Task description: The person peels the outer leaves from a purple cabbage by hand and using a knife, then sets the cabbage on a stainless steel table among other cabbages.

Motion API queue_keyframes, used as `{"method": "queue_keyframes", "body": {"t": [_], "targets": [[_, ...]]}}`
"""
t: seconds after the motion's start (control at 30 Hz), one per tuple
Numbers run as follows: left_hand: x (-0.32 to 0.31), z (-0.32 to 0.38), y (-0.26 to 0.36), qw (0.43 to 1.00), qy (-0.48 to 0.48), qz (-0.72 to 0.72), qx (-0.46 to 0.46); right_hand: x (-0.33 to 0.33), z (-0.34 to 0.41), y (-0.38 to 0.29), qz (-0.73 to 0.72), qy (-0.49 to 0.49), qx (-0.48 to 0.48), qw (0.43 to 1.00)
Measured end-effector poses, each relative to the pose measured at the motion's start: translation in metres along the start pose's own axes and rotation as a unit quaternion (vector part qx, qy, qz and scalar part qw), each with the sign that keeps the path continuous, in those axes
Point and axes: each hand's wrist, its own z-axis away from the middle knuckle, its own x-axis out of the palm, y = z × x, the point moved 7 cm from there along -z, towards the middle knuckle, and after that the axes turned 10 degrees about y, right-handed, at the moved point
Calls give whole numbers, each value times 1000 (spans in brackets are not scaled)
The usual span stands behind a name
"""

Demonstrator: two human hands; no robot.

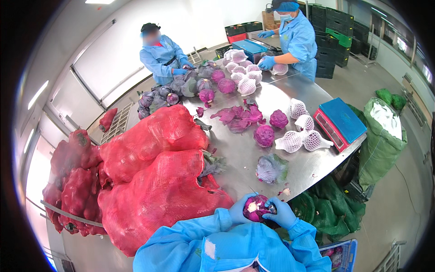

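Note:
At the near edge of the table, a red cabbage (255,211) rests between my gloved hands, its pale cut stem facing up. My left hand (240,208) grips it from the left side. On the other side is my right hand (284,213), its fingers around the dark handle of what looks like a small knife (272,207). The thin blade seems to point up and left across the cabbage. Just beyond lies an untrimmed cabbage (270,169) with grey-green outer leaves. Two trimmed cabbages (264,136) sit farther back beside a pile of loose purple leaves (239,119).
Red mesh sacks (159,193) crowd the left side. Foam-netted cabbages (292,141) lie near a scale (341,122) on the steel table (234,170). Two co-workers (164,56) stand across. A green sack (382,142) and a blue crate (353,253) stand right.

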Motion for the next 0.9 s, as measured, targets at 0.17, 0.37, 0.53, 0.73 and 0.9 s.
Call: {"method": "queue_keyframes", "body": {"t": [0.17,0.37,0.53,0.73,0.9], "targets": [[-8,3,-15,998,43,26,-41,3,-3,4,-66,38,-48,996],[-6,1,-17,998,54,16,-37,2,-1,25,-204,77,73,973],[-8,-1,1,995,76,-17,-54,-1,4,22,-149,141,30,978],[-10,0,7,985,103,-121,-65,-13,14,2,-99,215,20,971],[-8,4,12,972,114,-187,-84,-13,23,-14,-33,211,-33,976]]}}
